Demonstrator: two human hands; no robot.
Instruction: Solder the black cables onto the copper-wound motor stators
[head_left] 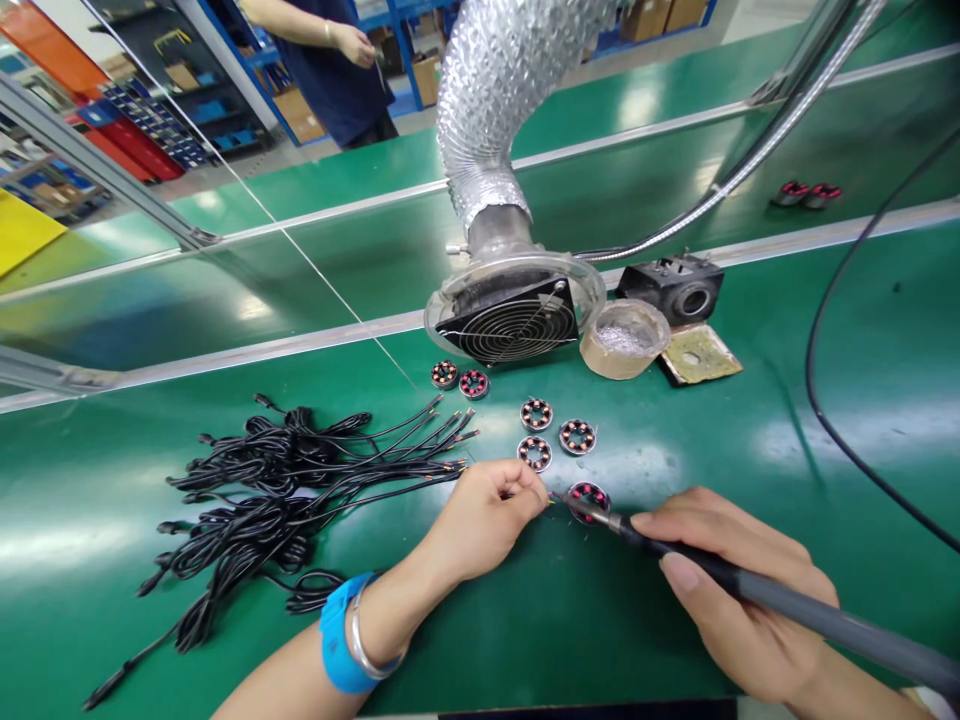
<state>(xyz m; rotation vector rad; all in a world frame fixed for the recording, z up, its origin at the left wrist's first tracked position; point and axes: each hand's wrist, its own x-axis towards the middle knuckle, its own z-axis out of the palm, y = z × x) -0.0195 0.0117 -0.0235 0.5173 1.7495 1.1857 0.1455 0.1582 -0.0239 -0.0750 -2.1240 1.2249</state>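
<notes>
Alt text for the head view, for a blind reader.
The left hand pinches a wire beside a coil ring; the right hand holds a soldering iron, its tip near the wire. Black cables and more coil rings lie on the green bench.

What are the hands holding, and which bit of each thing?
The right hand holds a soldering iron by the front of its handle. The left hand pinches what looks like a cable, close to its wire end.

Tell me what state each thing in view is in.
Left hand: pinching a wire end
Right hand: holding soldering iron
Soldering iron: heat unclear
Black cables: loosely coiled, wire tips exposed
Round tub: open
Fan: spinning or still, unclear
Silver duct: bent
Wound rings: lying flat
</notes>
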